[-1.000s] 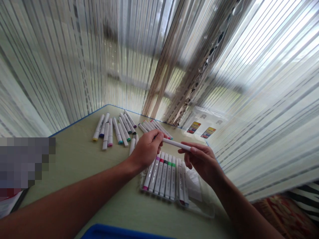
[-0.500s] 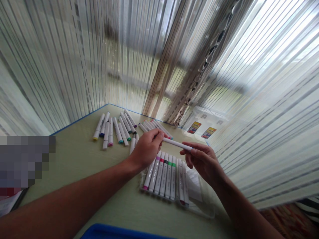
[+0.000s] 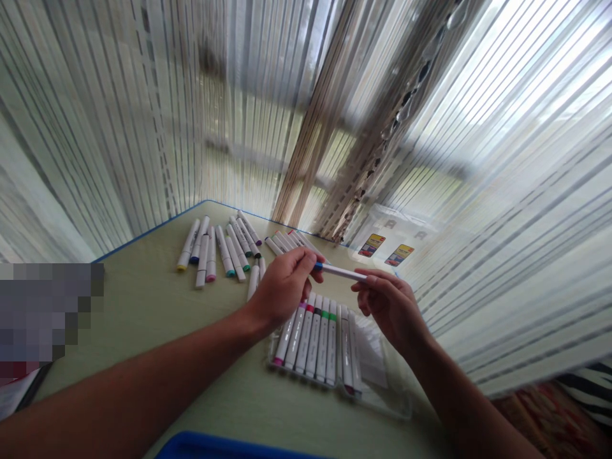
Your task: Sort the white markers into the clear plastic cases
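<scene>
Between my two hands a white marker with a blue band at its left end is held above the table. My left hand pinches the blue-banded end. The other end sits between the thumb and fingers of my right hand. Just below them lies an open clear plastic case. A row of white markers with coloured bands fills its left half, and two markers lie in the right half beside a pale sheet.
Loose markers with coloured ends are spread at the back left of the green table. More markers lie behind my left hand. A clear box with two labels stands at the back right, by the string curtain. A blue edge shows in front.
The marker has turned so that its blue band now shows beside my left thumb. My right hand has shifted slightly; both hands still hold the marker.
</scene>
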Motion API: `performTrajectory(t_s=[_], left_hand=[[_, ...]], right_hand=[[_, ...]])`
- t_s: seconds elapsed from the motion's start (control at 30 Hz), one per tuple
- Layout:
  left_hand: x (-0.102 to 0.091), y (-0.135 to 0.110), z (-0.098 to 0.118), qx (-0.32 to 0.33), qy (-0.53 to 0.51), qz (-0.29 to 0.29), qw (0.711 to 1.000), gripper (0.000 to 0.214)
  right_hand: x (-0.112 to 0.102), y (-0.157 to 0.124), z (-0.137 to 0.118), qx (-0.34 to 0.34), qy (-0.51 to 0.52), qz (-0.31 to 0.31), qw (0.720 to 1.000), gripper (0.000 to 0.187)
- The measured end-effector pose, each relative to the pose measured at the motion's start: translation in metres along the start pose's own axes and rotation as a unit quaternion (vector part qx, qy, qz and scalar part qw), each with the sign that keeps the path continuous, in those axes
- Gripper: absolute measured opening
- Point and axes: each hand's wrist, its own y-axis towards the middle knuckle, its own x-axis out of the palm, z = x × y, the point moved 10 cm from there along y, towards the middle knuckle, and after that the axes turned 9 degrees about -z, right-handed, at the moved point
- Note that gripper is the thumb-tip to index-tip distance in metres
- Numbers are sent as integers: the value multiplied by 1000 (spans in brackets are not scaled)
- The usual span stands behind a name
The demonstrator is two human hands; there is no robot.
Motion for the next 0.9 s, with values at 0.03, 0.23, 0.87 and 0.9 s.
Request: performTrajectory(t_s=[0.03, 0.23, 0.87, 0.9], left_hand=[[0, 0, 0, -3, -8, 2, 1000, 27], [3, -1, -1, -12, -32, -9, 999, 27], [7, -2, -8, -32, 83, -39, 995, 24], [8, -3, -7, -34, 88, -39, 995, 24]], right_hand=[[-2, 0, 0, -1, 2, 8, 1000, 17], [-11, 2, 2, 2, 7, 38, 999, 16], [1, 0, 5, 15, -13, -6, 1000, 12], [3, 0, 6, 18, -14, -10, 1000, 12]])
